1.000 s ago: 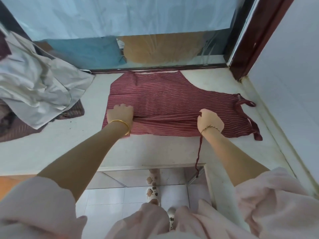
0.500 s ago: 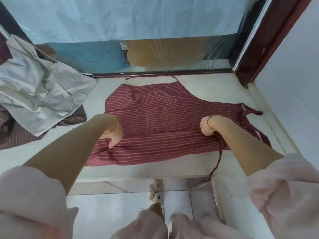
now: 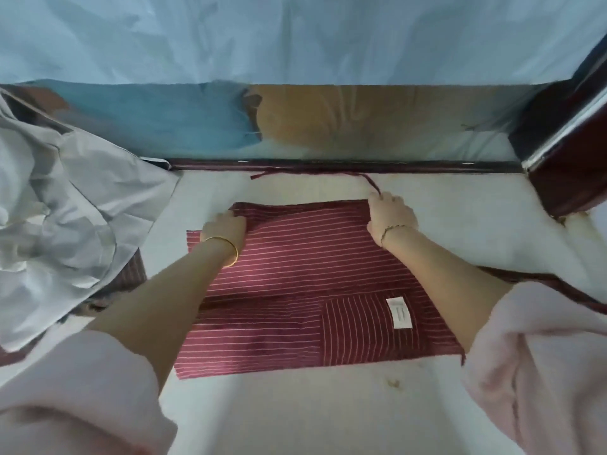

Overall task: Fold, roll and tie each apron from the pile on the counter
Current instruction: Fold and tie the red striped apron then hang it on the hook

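Folding step. Striped apron [image 3: 295, 290] lay doubled over, middle of counter [image 3: 460, 218]. Left hand [image 3: 225, 226] and right hand [image 3: 391, 213] each pinched a far corner. Next, likely: release, smooth, narrow for rolling.

Counter: a pale whitish stone-like counter [image 3: 460, 224], running back to a dark rail [image 3: 427, 166] at the far edge.
Centre: here's the dark red white-striped fabric apron [image 3: 295, 290], folded to a rough rectangle and lying flat on the surface.
Apron top side: a white rectangular label [image 3: 399, 312] faces up near the right corner, on a patch where the stripes run crosswise.
Back edge: a thin dark red strap [image 3: 328, 174] trails along the counter just beside the rail.
Left: a crumpled pale grey cloth heap [image 3: 65, 208] sits over a brown striped cloth [image 3: 131, 277], near the apron.
Near side: a small brownish stain [image 3: 392, 383] just in front of the apron.
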The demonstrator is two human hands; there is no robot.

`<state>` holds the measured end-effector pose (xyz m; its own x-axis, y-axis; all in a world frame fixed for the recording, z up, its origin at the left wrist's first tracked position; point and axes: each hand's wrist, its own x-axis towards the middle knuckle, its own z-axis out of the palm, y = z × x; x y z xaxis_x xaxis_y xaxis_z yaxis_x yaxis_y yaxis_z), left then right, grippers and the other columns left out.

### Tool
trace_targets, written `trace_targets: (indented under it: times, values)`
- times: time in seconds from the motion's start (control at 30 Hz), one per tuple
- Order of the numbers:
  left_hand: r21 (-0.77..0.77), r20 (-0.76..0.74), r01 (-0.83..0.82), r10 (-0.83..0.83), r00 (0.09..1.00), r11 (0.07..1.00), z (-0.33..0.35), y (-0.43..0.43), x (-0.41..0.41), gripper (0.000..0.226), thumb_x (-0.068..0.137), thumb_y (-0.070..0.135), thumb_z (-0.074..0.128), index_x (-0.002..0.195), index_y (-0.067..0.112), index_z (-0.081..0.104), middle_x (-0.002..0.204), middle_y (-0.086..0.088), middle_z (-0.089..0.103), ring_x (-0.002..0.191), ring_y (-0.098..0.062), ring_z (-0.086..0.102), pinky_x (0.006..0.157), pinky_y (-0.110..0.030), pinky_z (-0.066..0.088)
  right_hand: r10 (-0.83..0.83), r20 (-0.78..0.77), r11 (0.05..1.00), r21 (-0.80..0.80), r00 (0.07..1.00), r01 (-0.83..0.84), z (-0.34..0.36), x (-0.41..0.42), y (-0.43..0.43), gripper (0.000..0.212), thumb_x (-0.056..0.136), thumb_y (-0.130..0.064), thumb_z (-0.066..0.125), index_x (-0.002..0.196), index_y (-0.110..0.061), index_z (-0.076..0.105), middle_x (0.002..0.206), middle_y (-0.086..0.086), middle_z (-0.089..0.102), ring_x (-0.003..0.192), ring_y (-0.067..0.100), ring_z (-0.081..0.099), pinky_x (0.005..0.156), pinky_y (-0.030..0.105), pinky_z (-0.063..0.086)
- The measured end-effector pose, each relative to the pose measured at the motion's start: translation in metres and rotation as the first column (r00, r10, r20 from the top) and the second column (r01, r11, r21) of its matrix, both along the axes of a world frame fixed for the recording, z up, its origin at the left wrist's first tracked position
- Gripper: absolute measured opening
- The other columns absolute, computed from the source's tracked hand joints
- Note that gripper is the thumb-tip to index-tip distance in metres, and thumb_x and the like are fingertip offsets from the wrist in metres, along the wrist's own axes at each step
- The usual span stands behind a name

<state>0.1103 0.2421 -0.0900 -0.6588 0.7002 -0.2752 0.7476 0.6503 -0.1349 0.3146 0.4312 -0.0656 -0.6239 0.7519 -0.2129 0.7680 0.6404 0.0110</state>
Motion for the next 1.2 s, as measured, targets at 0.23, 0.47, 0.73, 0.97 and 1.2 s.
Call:
trace_targets:
  times: [0.23, 0.47, 0.73, 0.97, 1.2]
  values:
    - [0.035, 0.116, 0.136, -0.139, 0.983, 0.99, -0.048, 0.004, -0.011, 0.042, 0.09, 0.036, 0.055, 0.127, 0.019, 0.047, 0.133, -0.011, 0.038, 0.122, -0.03, 0.038, 0.1, -0.042, 0.04, 0.197, 0.119, 0.967, -0.188, 0.973, -0.173, -0.065, -0.024, -0.005, 0.066, 0.093, -0.03, 0.05, 0.148, -0.024, 0.015, 0.154, 0.004, 0.019, 0.139, 0.027, 0.024, 0.107, 0.045, 0.034]
    - [0.234, 0.378, 0.078, -0.165, 0.911, 0.969, -0.046, -0.007, 0.007, 0.06, 0.078, 0.027, 0.069, 0.128, 0.021, 0.036, 0.13, -0.004, 0.033, 0.111, -0.024, 0.05, 0.089, -0.033, 0.048, 0.13, 0.216, 0.991, -0.06, 0.968, -0.119, -0.061, -0.001, -0.031, 0.051, 0.082, -0.042, 0.058, 0.127, -0.022, 0.043, 0.129, 0.005, 0.046, 0.118, 0.025, 0.044, 0.094, 0.039, 0.039]
    - [-0.01, 0.424, 0.272, -0.242, 0.873, 0.962, -0.032, 0.01, -0.028, 0.032, 0.08, 0.039, 0.066, 0.105, 0.021, 0.056, 0.096, 0.003, 0.06, 0.095, -0.02, 0.053, 0.083, -0.031, 0.043, 0.208, 0.295, 0.971, -0.175, 0.933, -0.162, -0.06, -0.019, -0.021, 0.053, 0.081, -0.036, 0.063, 0.128, -0.02, 0.044, 0.125, 0.003, 0.046, 0.118, 0.024, 0.042, 0.093, 0.038, 0.04]
    - [-0.477, 0.11, 0.089, -0.041, 0.993, 0.874, 0.01, 0.005, -0.083, 0.017, 0.085, 0.028, 0.06, 0.097, 0.017, 0.06, 0.087, 0.002, 0.059, 0.09, -0.019, 0.058, 0.091, -0.036, 0.042, 0.231, 0.367, 0.96, -0.237, 0.901, -0.15, -0.058, -0.025, -0.01, 0.049, 0.081, -0.033, 0.063, 0.126, -0.021, 0.047, 0.123, 0.002, 0.048, 0.118, 0.024, 0.043, 0.096, 0.04, 0.04]
    - [0.046, 0.337, 0.202, -0.205, 0.919, 0.978, -0.014, 0.006, -0.029, 0.03, 0.088, 0.038, 0.059, 0.109, 0.017, 0.057, 0.108, -0.002, 0.056, 0.098, -0.02, 0.054, 0.089, -0.037, 0.049, 0.283, 0.357, 0.959, -0.117, 0.89, -0.258, -0.047, -0.027, -0.004, 0.032, 0.082, -0.041, 0.063, 0.108, -0.024, 0.055, 0.104, -0.004, 0.06, 0.109, 0.02, 0.05, 0.097, 0.041, 0.034]
